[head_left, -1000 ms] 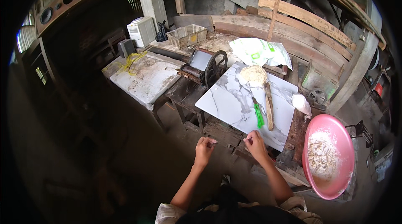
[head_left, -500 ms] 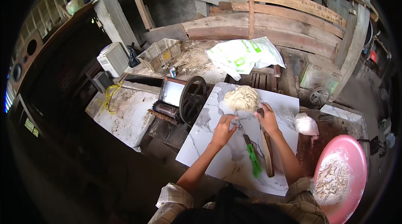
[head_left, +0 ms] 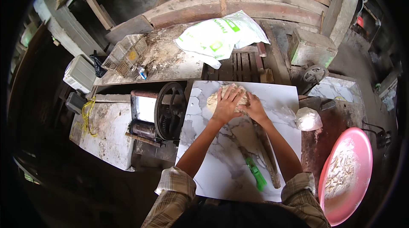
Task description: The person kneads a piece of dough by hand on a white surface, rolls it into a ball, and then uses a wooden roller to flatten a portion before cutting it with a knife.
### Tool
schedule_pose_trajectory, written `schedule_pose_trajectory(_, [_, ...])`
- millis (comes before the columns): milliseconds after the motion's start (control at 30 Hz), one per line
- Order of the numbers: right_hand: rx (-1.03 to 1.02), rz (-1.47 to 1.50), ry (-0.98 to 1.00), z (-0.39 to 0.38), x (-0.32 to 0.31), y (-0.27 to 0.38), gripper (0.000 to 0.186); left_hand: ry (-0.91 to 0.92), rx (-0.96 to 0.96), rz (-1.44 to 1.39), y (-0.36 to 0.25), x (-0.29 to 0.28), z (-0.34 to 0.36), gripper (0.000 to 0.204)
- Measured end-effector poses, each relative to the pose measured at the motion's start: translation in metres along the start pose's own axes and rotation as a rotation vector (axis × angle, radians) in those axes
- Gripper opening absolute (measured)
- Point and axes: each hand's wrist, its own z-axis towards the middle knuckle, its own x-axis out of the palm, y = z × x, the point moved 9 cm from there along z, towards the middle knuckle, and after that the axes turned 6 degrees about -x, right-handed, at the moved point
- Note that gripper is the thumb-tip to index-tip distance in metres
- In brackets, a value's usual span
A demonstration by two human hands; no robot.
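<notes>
A mound of pale dough (head_left: 211, 103) rests toward the far side of a white marble-patterned board (head_left: 204, 160). My left hand (head_left: 227, 107) lies over the top of the dough, its fingers spread. On the dough's right side, my right hand (head_left: 254, 110) rests with its fingers apart and its thumb toward the left hand. The two hands hide much of the dough. A green-handled knife (head_left: 256, 173) lies on the board between my forearms. Beside it is a long wooden rolling pin (head_left: 269, 160), partly under my right forearm.
A hand-cranked roller machine with a large black wheel (head_left: 170, 111) stands left of the board. To the right are a bag of white powder (head_left: 308, 119) and a pink basin (head_left: 364, 164) holding floury strips. Behind lie a white-and-green sack (head_left: 221, 36) and a plastic crate (head_left: 123, 55).
Both hands have moved forward from the near side of the dough onto it. The left hand now covers its top and the right its side. The view has shifted too.
</notes>
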Motion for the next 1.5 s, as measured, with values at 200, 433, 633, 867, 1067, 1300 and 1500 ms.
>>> schedule_pose_trajectory(200, [0.087,-0.090,-0.084,-0.001,-0.008,0.009,0.066,-0.155,-0.015,-0.001,-0.003,-0.003,0.003,0.077])
schedule_pose_trajectory(433, [0.239,-0.005,-0.262,-0.006,-0.016,-0.003,0.042,-0.220,-0.033,-0.041,-0.003,-0.005,0.000,0.076])
schedule_pose_trajectory(633, [0.349,-0.027,-0.361,-0.005,-0.023,-0.018,0.032,-0.175,-0.036,-0.033,-0.002,-0.004,0.001,0.078])
schedule_pose_trajectory(867, [0.520,0.241,-0.487,-0.013,-0.013,-0.049,0.031,-0.167,-0.046,-0.010,-0.002,-0.001,0.000,0.078])
schedule_pose_trajectory(1067, [0.520,0.633,-0.610,-0.022,-0.007,-0.070,0.023,-0.138,-0.087,0.057,-0.005,0.003,0.003,0.079])
schedule_pose_trajectory(1300, [0.474,0.840,-0.181,-0.020,-0.003,-0.052,0.035,-0.041,-0.079,-0.035,-0.001,0.004,0.002,0.088])
schedule_pose_trajectory(1500, [0.133,0.022,0.011,-0.001,-0.013,-0.009,0.072,0.033,-0.079,-0.031,-0.002,0.009,-0.002,0.096])
